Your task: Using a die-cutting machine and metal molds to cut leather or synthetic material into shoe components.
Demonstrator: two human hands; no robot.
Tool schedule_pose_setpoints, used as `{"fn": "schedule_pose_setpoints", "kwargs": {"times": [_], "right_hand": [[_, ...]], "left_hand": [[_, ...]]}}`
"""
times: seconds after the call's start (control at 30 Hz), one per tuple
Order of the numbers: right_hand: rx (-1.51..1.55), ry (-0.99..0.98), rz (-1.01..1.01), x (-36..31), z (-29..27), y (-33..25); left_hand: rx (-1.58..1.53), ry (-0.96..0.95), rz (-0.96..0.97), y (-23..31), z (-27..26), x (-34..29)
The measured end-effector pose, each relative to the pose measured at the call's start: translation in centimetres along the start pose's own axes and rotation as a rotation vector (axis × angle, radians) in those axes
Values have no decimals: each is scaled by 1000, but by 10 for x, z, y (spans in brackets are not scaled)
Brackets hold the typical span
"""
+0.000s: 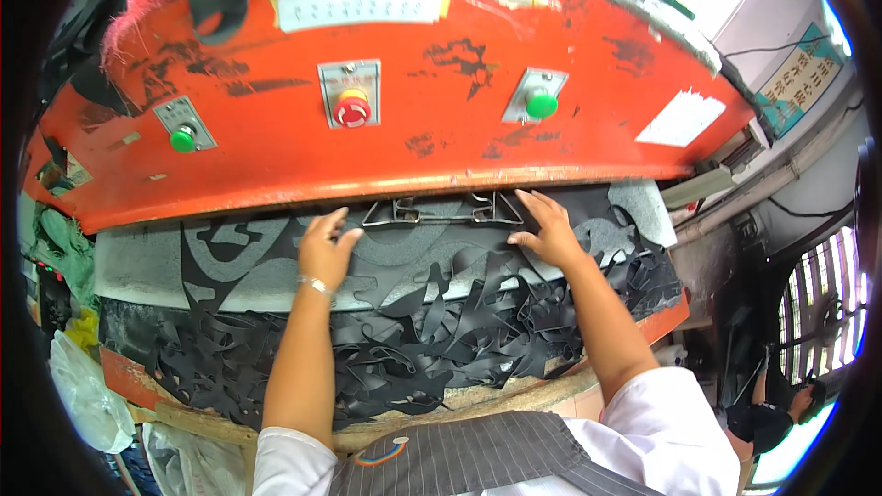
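A steel cutting die (443, 211), a frame of thin metal strips, lies on the dark sheet material (386, 243) close under the front edge of the red press (413, 152). Just off the die's left end is my left hand (326, 248), thumb and fingers apart, with a bracelet at its wrist. At the opposite end my right hand (553, 231) is open too, its thumb and forefinger spread around the die's corner. Whether its fingertips touch the metal, I cannot tell. The die's far part is partly hidden beneath the press.
Black cut scraps (404, 349) heap along the near side of the bed. The press front carries two green buttons (542, 105) and a red stop button (351, 110). Plastic bags (87, 390) hang at the left. Another person (781, 422) is at the far right.
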State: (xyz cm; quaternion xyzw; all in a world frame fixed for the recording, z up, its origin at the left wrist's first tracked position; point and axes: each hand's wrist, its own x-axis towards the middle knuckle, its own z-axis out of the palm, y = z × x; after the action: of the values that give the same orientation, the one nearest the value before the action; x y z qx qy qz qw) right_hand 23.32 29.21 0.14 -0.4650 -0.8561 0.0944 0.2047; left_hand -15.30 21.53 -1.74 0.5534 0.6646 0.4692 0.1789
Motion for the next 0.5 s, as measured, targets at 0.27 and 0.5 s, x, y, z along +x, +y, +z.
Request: {"fn": "schedule_pose_setpoints", "kwargs": {"times": [0.27, 0.5], "right_hand": [[612, 599, 31, 45, -76, -109], [433, 615, 87, -14, -60, -117]], "left_hand": [[248, 881, 554, 48, -152, 37], [135, 457, 397, 61, -163, -26]]}}
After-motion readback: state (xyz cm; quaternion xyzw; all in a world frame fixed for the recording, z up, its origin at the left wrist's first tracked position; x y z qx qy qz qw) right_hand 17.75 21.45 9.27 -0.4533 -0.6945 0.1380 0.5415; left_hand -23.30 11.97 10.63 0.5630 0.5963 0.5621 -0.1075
